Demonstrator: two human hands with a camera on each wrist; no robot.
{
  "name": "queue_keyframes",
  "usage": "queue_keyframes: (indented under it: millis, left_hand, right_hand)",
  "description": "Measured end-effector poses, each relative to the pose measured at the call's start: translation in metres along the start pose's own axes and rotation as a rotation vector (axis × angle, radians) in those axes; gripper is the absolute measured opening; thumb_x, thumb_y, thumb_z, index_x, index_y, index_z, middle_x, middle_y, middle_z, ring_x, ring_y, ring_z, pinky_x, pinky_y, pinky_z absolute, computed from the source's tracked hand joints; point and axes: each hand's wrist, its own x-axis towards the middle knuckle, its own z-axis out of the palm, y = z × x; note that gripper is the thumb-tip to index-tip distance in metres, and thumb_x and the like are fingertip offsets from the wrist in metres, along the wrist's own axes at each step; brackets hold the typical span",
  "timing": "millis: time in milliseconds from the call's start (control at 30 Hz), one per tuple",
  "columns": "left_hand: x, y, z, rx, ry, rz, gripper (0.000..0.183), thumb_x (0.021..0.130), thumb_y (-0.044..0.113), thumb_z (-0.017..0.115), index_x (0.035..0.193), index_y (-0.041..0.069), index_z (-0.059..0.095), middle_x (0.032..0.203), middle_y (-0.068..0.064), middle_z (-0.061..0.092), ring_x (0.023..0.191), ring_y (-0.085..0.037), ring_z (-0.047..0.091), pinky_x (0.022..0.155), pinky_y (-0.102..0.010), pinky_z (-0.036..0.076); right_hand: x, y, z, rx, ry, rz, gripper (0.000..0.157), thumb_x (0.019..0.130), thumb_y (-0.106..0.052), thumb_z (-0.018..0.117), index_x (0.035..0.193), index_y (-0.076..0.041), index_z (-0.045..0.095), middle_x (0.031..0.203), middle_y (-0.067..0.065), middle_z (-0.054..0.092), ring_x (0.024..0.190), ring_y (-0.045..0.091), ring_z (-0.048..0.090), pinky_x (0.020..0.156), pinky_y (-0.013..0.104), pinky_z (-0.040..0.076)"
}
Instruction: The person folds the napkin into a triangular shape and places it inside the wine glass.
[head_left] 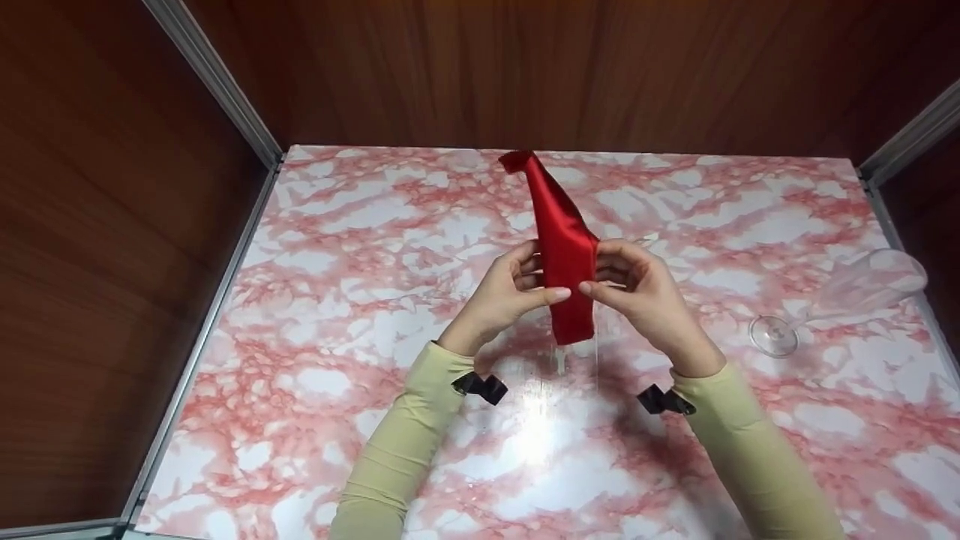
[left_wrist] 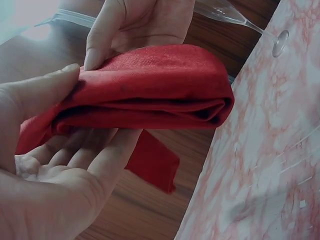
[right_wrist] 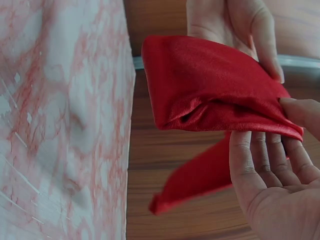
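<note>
A folded red satin cloth (head_left: 568, 300) is held up above the table between both hands, a long strip of it trailing off at the top in the head view. On its left edge my left hand (head_left: 501, 291) pinches it, thumb in front and fingers behind. My right hand (head_left: 646, 294) pinches the right edge the same way, with the two thumb tips close together. Stacked fold layers show along the side of the cloth (left_wrist: 150, 80) in the left wrist view. From the right wrist, the cloth's loose end (right_wrist: 200, 172) hangs out beyond the right fingers.
A clear stemmed glass (head_left: 774, 335) stands on the right part of the table. The tabletop (head_left: 337, 300) has a red and white marbled pattern. Dark wood panels (head_left: 480, 75) with metal edging enclose it at the back and sides.
</note>
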Motion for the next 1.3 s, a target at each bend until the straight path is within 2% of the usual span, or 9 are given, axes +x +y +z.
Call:
queue_keyframes:
  millis: [200,333,500,667,800,1067,1300]
  left_hand:
    - [0.001,-0.003,-0.001,0.042,0.051,0.053,0.051,0.081,-0.003,0.073,0.127,-0.003,0.053,0.112,-0.014,0.064,0.097,-0.027,0.064,0.087,-0.041,0.051]
    - [0.002,-0.003,0.001,0.072,0.096,0.058,0.043,0.082,-0.002,0.073,0.122,-0.005,0.056,0.105,-0.013,0.067,0.092,-0.023,0.065,0.085,-0.038,0.052]
    - [-0.002,0.01,0.008,0.111,0.15,0.035,0.035,0.084,-0.002,0.071,0.116,-0.007,0.06,0.099,-0.012,0.069,0.088,-0.021,0.067,0.081,-0.035,0.053]
    - [-0.007,0.023,0.015,0.105,0.185,0.015,0.029,0.085,-0.001,0.07,0.112,-0.005,0.062,0.095,-0.012,0.069,0.086,-0.022,0.068,0.078,-0.035,0.055]
    - [-0.008,0.024,0.015,0.084,0.165,0.005,0.034,0.084,-0.001,0.071,0.116,-0.005,0.06,0.097,-0.012,0.069,0.088,-0.023,0.067,0.078,-0.036,0.055]
    - [-0.011,0.026,0.008,0.107,0.055,0.019,0.053,0.079,-0.006,0.072,0.127,-0.008,0.052,0.104,-0.013,0.066,0.089,-0.022,0.064,0.087,-0.046,0.05]
    - [-0.01,0.026,0.007,0.12,0.056,0.043,0.051,0.079,-0.007,0.072,0.126,-0.009,0.052,0.106,-0.014,0.066,0.09,-0.021,0.064,0.086,-0.045,0.051]
  right_hand:
    - [0.0,0.005,0.002,-0.058,0.009,-0.013,0.031,0.082,0.0,0.073,0.111,0.005,0.061,0.1,0.018,0.065,0.092,0.028,0.062,0.083,0.034,0.052]
    - [0.0,0.007,0.004,-0.08,0.015,0.008,0.026,0.083,-0.005,0.073,0.105,0.006,0.064,0.097,0.016,0.066,0.092,0.026,0.062,0.083,0.033,0.052]
    - [-0.001,0.007,0.005,-0.058,0.03,0.039,0.025,0.085,-0.009,0.073,0.103,0.007,0.065,0.095,0.016,0.066,0.087,0.025,0.064,0.078,0.033,0.054]
    - [-0.001,0.007,0.008,-0.031,0.037,0.048,0.024,0.086,-0.009,0.072,0.101,0.008,0.065,0.093,0.018,0.066,0.082,0.024,0.067,0.075,0.036,0.056]
    - [-0.001,0.007,0.009,-0.013,0.047,0.043,0.024,0.086,-0.009,0.071,0.102,0.009,0.065,0.092,0.018,0.066,0.081,0.023,0.067,0.073,0.036,0.056]
    - [-0.002,0.008,0.008,0.002,0.069,0.039,0.025,0.086,-0.008,0.072,0.102,0.009,0.065,0.091,0.017,0.065,0.079,0.023,0.065,0.072,0.036,0.056]
    - [-0.001,0.005,0.008,0.039,0.063,0.04,0.024,0.086,-0.006,0.071,0.103,0.01,0.064,0.091,0.018,0.065,0.078,0.023,0.065,0.071,0.036,0.056]
